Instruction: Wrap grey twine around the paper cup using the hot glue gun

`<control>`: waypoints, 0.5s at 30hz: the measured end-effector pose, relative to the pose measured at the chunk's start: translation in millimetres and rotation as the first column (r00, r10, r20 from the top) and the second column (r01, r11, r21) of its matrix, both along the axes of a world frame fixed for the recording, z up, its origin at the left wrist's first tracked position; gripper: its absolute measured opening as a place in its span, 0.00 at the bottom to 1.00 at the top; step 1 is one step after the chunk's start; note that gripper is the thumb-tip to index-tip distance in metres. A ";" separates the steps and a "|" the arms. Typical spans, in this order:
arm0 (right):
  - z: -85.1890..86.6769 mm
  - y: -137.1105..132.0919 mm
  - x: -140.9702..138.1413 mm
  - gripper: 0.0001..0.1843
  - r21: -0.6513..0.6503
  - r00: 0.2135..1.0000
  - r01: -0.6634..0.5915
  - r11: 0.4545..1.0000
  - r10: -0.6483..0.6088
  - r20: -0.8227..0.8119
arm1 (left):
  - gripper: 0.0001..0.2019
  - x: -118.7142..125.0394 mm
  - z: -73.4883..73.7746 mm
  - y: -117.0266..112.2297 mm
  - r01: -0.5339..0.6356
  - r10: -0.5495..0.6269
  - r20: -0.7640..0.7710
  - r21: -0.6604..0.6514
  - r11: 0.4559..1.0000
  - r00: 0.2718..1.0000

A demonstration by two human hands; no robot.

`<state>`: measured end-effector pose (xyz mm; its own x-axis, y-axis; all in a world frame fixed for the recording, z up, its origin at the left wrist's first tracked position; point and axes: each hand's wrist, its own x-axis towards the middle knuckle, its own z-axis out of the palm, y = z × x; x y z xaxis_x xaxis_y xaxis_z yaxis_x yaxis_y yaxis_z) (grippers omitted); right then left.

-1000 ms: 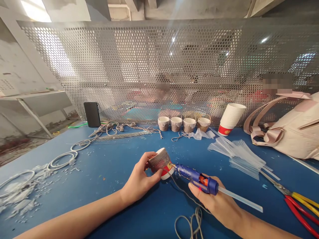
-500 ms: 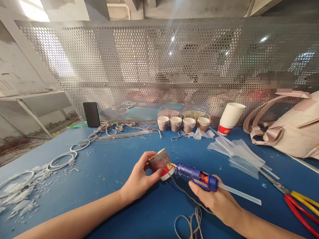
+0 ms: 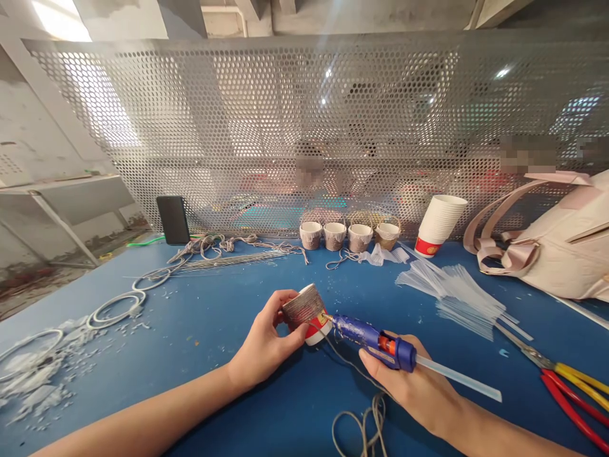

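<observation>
Tilted in my left hand (image 3: 271, 339) is a paper cup (image 3: 318, 335), partly wrapped in grey-brown cord (image 3: 304, 306), with a red printed band and white rim still bare. My fingers and thumb close around its sides. A blue hot glue gun (image 3: 373, 339) is gripped in my right hand (image 3: 419, 387). Its metal nozzle points at the cup near the edge of the wrapping, and a clear glue stick (image 3: 459, 377) sticks out of its back. From the cup the cord runs under the gun to a loose coil (image 3: 364, 428) on the blue table.
Several small cord-wrapped cups (image 3: 335, 237) with handles line the back by a perforated metal screen (image 3: 266, 139). Stacked paper cups (image 3: 440, 222), glue sticks (image 3: 454, 292), red-and-yellow-handled snips (image 3: 547, 365) and a pale bag (image 3: 556, 247) occupy the right. A phone (image 3: 173, 219), cord and scraps (image 3: 42, 381) lie left.
The glue gun's nozzle has shifted slightly left along the cup, and its rear end has dipped a little. My left hand holds the cup almost still.
</observation>
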<state>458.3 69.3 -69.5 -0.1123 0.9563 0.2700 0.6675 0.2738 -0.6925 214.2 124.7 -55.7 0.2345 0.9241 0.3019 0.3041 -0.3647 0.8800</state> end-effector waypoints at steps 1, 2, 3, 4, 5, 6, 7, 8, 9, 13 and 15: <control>0.8 -1.1 -1.9 0.09 0.008 1.000 0.017 1.000 -0.017 0.005 | 0.15 0.0 -0.9 0.1 -0.001 0.001 -0.017 0.020 1.000 1.000; 2.8 -2.0 -4.5 0.09 0.013 1.000 0.008 1.000 -0.008 0.011 | 0.15 0.0 -1.9 0.1 -0.005 0.007 -0.036 0.045 0.999 0.999; 5.8 -2.5 -7.5 0.09 0.018 1.000 -0.021 1.000 0.021 0.015 | 0.15 0.1 -2.8 0.0 -0.011 0.016 -0.057 0.076 0.997 0.998; 9.4 -2.7 -10.3 0.10 0.023 0.998 -0.055 0.998 0.055 0.019 | 0.15 0.2 -3.6 -0.2 -0.020 0.029 -0.079 0.108 0.994 0.996; 13.4 -2.4 -12.5 0.12 0.031 0.996 -0.084 0.996 0.083 0.023 | 0.16 0.2 -4.3 -0.5 -0.028 0.042 -0.099 0.142 0.990 0.994; 17.2 -1.9 -14.0 0.13 0.041 0.994 -0.107 0.993 0.106 0.025 | 0.16 0.2 -4.8 -0.9 -0.038 0.059 -0.115 0.176 0.984 0.992; 20.6 -1.2 -14.8 0.14 0.048 0.993 -0.120 0.992 0.119 0.027 | 0.16 0.1 -5.2 -1.3 -0.044 0.072 -0.128 0.209 0.977 0.989; 23.3 -0.7 -15.1 0.14 0.054 0.993 -0.120 0.991 0.119 0.026 | 0.16 -0.1 -5.5 -1.7 -0.047 0.083 -0.140 0.239 0.970 0.987; 25.2 -0.4 -15.0 0.14 0.059 0.993 -0.116 0.991 0.115 0.026 | 0.15 -0.4 -5.7 -1.9 -0.046 0.089 -0.151 0.267 0.963 0.985; 26.1 -2.0 -14.7 0.14 0.064 0.992 -0.122 0.990 0.119 0.048 | 0.15 -1.4 -5.8 -2.0 -0.042 0.116 -0.192 0.353 0.935 0.975; 26.1 -2.8 -14.7 0.13 0.056 0.990 -0.134 0.989 0.131 0.060 | 0.15 -1.4 -5.5 -1.7 -0.041 0.124 -0.203 0.370 0.928 0.971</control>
